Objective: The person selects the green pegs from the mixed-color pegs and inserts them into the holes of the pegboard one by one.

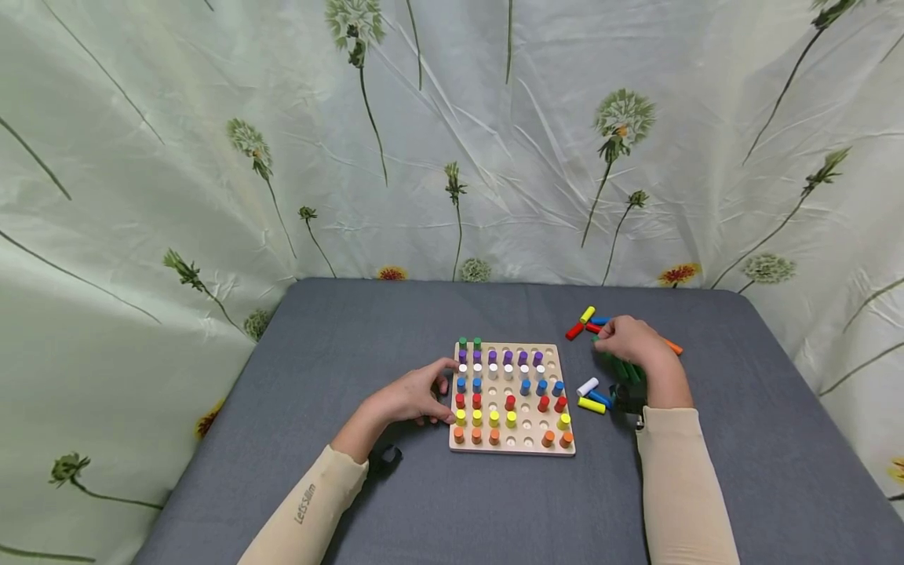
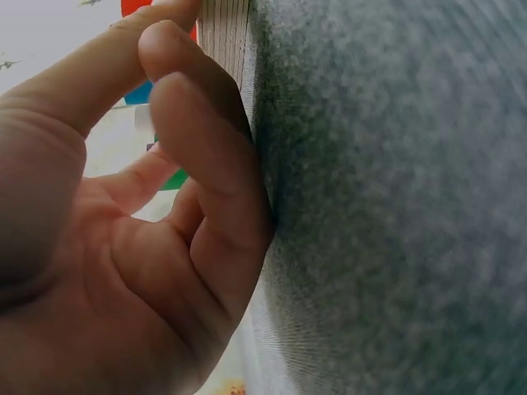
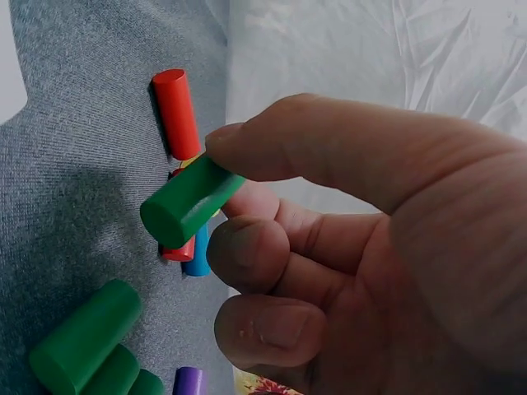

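A wooden pegboard (image 1: 526, 398) carries rows of coloured pegs, among them white, purple, red and yellow ones. My left hand (image 1: 413, 395) grips its left edge, thumb near the yellow row and index finger near the white row. Its other fingers curl beside the board's side, as the left wrist view shows. To the right of the board, my right hand (image 1: 631, 343) pinches a green peg (image 3: 185, 202) between thumb and index finger, above the table. More green pegs (image 3: 86, 337) lie below that hand, and a red peg (image 3: 175, 113) lies farther off.
Beside the board's right edge lie a loose white peg (image 1: 588, 386), a yellow peg (image 1: 592, 406) and a blue one. Another group, with a red peg (image 1: 575, 331), is farther back. The grey table (image 1: 353, 329) meets a floral curtain (image 1: 424, 196).
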### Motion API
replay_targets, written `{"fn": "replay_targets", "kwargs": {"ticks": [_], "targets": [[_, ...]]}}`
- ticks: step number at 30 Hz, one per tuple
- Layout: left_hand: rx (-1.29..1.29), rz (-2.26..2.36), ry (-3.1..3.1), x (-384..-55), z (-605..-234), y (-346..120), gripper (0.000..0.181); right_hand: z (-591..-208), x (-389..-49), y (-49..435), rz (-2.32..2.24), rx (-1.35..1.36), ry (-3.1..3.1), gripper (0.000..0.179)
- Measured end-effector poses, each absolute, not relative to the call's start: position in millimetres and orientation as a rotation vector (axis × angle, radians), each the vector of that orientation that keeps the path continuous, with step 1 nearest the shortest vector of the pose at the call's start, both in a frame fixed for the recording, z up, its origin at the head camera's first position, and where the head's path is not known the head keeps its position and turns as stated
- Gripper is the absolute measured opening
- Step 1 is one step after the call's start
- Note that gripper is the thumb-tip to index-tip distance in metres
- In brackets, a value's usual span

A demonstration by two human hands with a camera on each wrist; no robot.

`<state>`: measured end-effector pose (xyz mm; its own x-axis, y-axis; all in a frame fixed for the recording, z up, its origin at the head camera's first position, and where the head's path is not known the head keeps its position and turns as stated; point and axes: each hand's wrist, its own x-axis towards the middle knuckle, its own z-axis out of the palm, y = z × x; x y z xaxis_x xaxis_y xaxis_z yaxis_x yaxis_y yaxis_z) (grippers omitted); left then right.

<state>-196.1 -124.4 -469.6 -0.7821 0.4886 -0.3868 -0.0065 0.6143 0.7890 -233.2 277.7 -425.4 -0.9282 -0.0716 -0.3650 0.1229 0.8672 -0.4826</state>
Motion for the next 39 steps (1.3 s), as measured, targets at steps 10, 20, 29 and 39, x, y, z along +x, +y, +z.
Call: {"fn": "replay_targets", "kwargs": {"ticks": [10, 20, 29, 39], "targets": [[0.390, 1.105, 2.250, -196.6, -471.1, -125.7, 0.079, -417.9, -231.8, 264.6, -0.830, -0.052, 2.800, 0.029], [0.361, 1.113, 2.242, -197.2, -473.0, -126.8, 0.079, -408.4, -228.9, 237.7, -0.963, -0.149, 2.845, 0.027], [0.374, 1.094, 2.255, -197.6, -470.8, -125.5, 0.079, -412.6, -231.4, 214.8, -0.977, -0.295, 2.834, 0.020], [0.373, 1.106, 2.250, -198.0, -473.1, -126.5, 0.078, -416.1, -245.0, 174.9, -0.955, -0.431, 2.776, 0.017]]}}
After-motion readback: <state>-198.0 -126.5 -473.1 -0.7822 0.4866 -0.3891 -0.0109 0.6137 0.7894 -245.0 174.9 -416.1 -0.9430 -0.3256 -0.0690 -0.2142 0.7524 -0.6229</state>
